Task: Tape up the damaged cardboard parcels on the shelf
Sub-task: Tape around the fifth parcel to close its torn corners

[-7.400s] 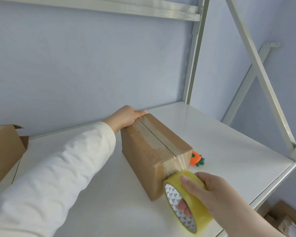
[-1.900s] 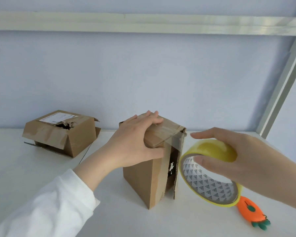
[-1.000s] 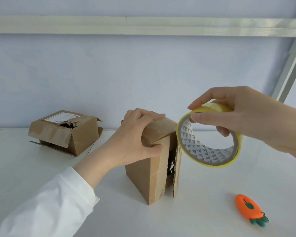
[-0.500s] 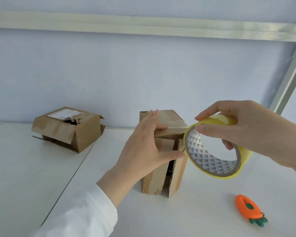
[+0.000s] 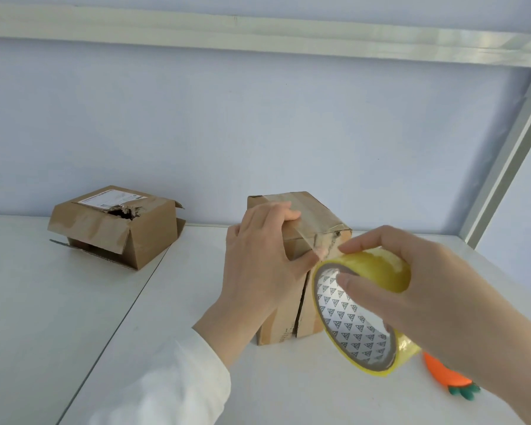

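The left hand (image 5: 258, 268) grips the upright parcel (image 5: 311, 214), fingers hooked over its top edge and thumb pressing the front flaps together. The right hand (image 5: 423, 296) pinches the tape roll (image 5: 377, 271) at the parcel's 4 o'clock, thumb inside the core and fingers over the rim. The parcel stands mid-shelf.

To do this well, I would keep the thumb closing the front seam, draw the tape taut, run it straight down over the gap, then rub it flat.

The clear tape is hard to follow, so I cannot tell where it sticks. The parcel's far faces are hidden. At 9 o'clock sits a torn parcel (image 5: 114, 231), its hole too dark to see inside. At 5 o'clock a carrot-shaped item (image 5: 445, 377) on the shelf (image 5: 59, 302) is half behind the right wrist.
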The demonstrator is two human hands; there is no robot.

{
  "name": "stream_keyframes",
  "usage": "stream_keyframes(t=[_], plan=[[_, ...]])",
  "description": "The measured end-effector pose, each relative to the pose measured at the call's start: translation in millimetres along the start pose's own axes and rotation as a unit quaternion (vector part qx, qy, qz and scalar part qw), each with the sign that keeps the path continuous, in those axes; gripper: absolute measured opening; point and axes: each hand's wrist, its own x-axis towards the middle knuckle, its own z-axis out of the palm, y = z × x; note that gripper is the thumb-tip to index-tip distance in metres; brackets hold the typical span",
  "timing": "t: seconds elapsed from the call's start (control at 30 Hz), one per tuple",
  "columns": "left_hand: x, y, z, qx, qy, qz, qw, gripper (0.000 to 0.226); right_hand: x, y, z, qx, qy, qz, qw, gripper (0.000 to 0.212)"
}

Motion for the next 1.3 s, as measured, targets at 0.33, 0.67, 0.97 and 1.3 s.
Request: stream_keyframes(t=[0.33, 0.67, 0.97, 1.3], plan=[[6.0, -6.4, 0.7, 0.016, 0.002, 0.027, 0.999, 0.063, -13.8, 11.1, 24.7, 0.011, 0.058, -0.063, 0.996, 0.023], [3.6, -1.8, -3.2, 0.01, -0.007, 0.013, 1.0, 0.07, -13.7, 6.8, 22.9, 0.075, 0.095, -0.048, 0.991, 0.021], [4.6, -7.0, 1.2, -0.005, 0.004, 0.011, 1.0, 0.065, -13.6, 23.6, 46.9, 0.069, 0.124, -0.1, 0.985, 0.025], [10.2, -13.0, -6.8, -0.017, -0.065, 0.043, 0.997, 0.061, -3.1, 44.5, 73.5, 0.076, 0.142, -0.09, 0.983, 0.027]])
